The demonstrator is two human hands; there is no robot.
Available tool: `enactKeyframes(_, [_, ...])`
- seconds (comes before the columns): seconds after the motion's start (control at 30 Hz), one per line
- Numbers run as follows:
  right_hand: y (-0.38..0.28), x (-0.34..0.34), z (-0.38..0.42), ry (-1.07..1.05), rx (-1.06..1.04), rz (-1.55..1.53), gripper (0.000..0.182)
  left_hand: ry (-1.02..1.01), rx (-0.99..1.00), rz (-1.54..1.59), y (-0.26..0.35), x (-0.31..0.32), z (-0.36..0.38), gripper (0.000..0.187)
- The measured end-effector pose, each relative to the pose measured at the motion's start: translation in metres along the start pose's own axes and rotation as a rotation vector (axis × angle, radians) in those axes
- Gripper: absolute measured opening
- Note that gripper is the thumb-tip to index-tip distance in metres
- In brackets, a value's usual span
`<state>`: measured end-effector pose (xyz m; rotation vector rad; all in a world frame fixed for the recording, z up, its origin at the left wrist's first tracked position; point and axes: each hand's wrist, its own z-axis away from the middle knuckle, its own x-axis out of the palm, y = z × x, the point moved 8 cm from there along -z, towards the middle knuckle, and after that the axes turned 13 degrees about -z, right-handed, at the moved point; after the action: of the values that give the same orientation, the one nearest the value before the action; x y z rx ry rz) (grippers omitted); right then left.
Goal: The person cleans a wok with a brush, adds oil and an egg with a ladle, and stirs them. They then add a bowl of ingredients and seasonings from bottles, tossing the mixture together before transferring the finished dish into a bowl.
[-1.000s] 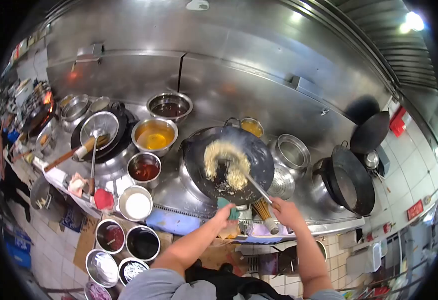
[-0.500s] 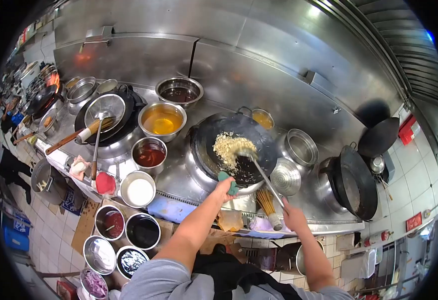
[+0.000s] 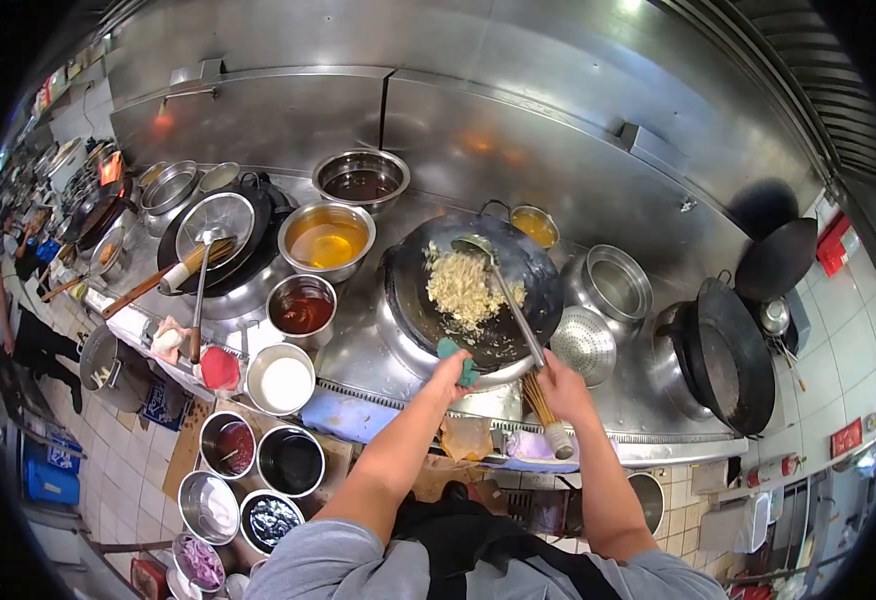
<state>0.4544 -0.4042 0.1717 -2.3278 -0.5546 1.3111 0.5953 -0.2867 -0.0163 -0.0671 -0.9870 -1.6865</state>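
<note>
My left hand is closed around a folded green cloth at the near rim of a black wok. Pale, crumbly food, possibly fried rice, lies in the middle of the wok. In my right hand is the long handle of a metal ladle. Its bowl rests at the far edge of the food. A bamboo wok brush lies just below my right hand, beside a perforated strainer.
Left of the wok stand bowls of yellow oil, red sauce and white contents. A second wok sits on the right. Several tubs, one with sliced onion, stand lower left. A person is at far left.
The ladle's bowl has moved to the far side of the food, and my right hand has come up and left, nearer the wok. The food has spread toward me. My left hand stays at the rim.
</note>
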Motion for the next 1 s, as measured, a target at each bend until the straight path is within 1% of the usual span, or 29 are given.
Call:
enactKeyframes(0.03, [-0.008,-0.003,0.010,-0.005,0.104,-0.066,0.048,-0.031,0.019,-0.026,0.001,0.001,0.000,0.020])
enactKeyframes(0.07, [-0.011,-0.003,0.015,-0.010,0.206,-0.130,0.047,0.003,0.027,0.000,0.001,0.001,0.002,0.020])
enactKeyframes(0.1, [-0.010,0.001,0.015,-0.011,0.196,-0.131,0.047,0.004,0.037,0.003,0.006,0.004,0.001,0.020])
enactKeyframes(0.13, [0.025,0.028,0.033,-0.002,0.733,-0.879,0.046,0.012,0.016,0.057,0.005,0.005,0.003,0.021])
enactKeyframes(0.17, [0.030,0.068,0.063,0.008,1.273,-1.630,0.045,0.020,-0.013,0.111,0.000,0.006,0.006,0.021])
enactKeyframes(0.2, [0.048,0.089,0.068,0.112,1.420,-1.729,0.034,0.016,-0.018,0.141,0.000,0.007,0.007,0.020])
enactKeyframes(0.23, [0.043,0.095,0.062,0.115,1.424,-1.730,0.034,0.017,-0.023,0.139,-0.003,0.007,0.006,0.020])
enactKeyframes(0.27, [0.047,0.079,0.040,0.037,1.184,-1.124,0.028,0.046,0.015,0.115,0.002,0.005,0.002,0.020])
enactKeyframes(0.3, [0.036,0.056,0.017,-0.027,0.911,-0.540,0.022,0.077,0.043,0.089,0.001,0.001,-0.001,0.019])
enactKeyframes(0.33, [0.020,0.046,0.012,-0.091,0.936,-0.748,0.024,0.066,0.052,0.097,0.003,0.003,0.005,0.018])
enactKeyframes(0.37, [0.011,0.033,0.012,-0.093,0.921,-0.748,0.024,0.065,0.066,0.099,0.010,0.006,0.008,0.018])
enactKeyframes(0.43, [-0.003,0.042,0.050,-0.066,1.243,-1.303,0.025,0.112,0.061,0.070,0.008,0.004,0.014,0.018])
enactKeyframes(0.47, [0.007,0.053,0.058,-0.070,1.294,-1.382,0.022,0.101,0.038,0.055,0.007,0.005,0.014,0.019])
enactKeyframes(0.5, [0.017,0.066,0.066,-0.060,1.314,-1.382,0.022,0.116,0.046,0.088,0.005,0.004,0.014,0.019])
enactKeyframes(0.57, [0.034,0.076,0.036,-0.023,1.183,-1.027,0.024,0.088,0.054,0.072,0.002,0.002,0.004,0.020])
enactKeyframes(0.6, [0.021,0.062,0.013,-0.111,0.980,-0.603,0.033,0.095,0.041,0.071,-0.007,0.000,0.007,0.020])
enactKeyframes(0.63, [0.014,0.056,0.007,-0.038,1.043,-0.751,0.033,0.122,0.040,0.069,-0.005,0.000,0.010,0.020])
enactKeyframes(0.7, [0.005,0.051,0.002,-0.051,1.165,-1.195,0.033,0.140,0.060,0.070,0.010,0.002,0.007,0.020])
enactKeyframes(0.73, [0.016,0.057,-0.001,-0.051,1.166,-1.191,0.033,0.123,0.068,0.062,0.010,0.001,0.004,0.018])
enactKeyframes(0.8, [0.042,0.085,0.010,0.113,1.322,-1.520,0.034,0.111,0.059,0.067,0.003,0.004,0.011,0.016])
enactKeyframes(0.83, [0.036,0.089,0.002,0.105,1.315,-1.522,0.034,0.113,0.068,0.069,0.007,0.006,0.014,0.016])
enactKeyframes(0.9, [0.032,0.067,-0.015,-0.001,0.971,-0.632,0.029,0.150,0.071,0.070,0.008,0.006,0.022,0.016])
enactKeyframes(0.93, [0.020,0.061,-0.013,-0.040,1.026,-0.811,0.024,0.148,0.075,0.065,0.008,0.004,0.020,0.016])
enactKeyframes(0.97, [0.017,0.054,-0.011,-0.040,1.017,-0.810,0.024,0.122,0.073,0.056,0.009,0.003,0.015,0.018])
enactKeyframes(1.0, [0.011,0.059,0.005,-0.085,1.100,-0.992,0.021,0.097,0.065,0.049,0.006,0.002,0.009,0.020])
